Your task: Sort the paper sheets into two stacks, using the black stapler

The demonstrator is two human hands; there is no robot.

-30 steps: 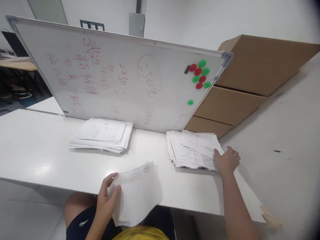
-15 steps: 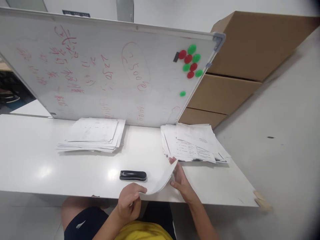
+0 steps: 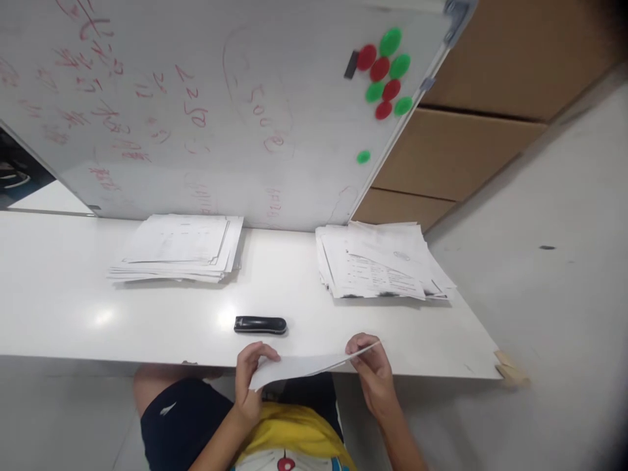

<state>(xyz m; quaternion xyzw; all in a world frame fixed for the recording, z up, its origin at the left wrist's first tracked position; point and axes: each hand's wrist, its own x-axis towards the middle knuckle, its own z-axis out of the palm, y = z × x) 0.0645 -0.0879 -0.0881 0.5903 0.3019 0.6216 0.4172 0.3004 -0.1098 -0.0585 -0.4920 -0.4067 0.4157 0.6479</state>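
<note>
Both my hands hold a few white paper sheets [image 3: 304, 366] nearly flat at the near edge of the white table [image 3: 59, 314]. My left hand [image 3: 250, 383] grips the sheets' left end, my right hand [image 3: 373, 369] pinches the right end. A black stapler [image 3: 260, 324] lies on the table just beyond the sheets. A messy pile of printed papers [image 3: 383, 268] sits at the right back, a neater stack of papers [image 3: 181, 247] at the left back.
A whiteboard [image 3: 220, 98] with red writing and red and green magnets [image 3: 385, 72] leans at the back of the table. Brown cardboard boxes [image 3: 466, 150] stand behind it on the right. Grey floor lies to the right of the table.
My right hand left the right pile and took the sheets' right end. Both hands lowered the sheets flat at the table edge, which uncovered the stapler. The camera tilted down.
</note>
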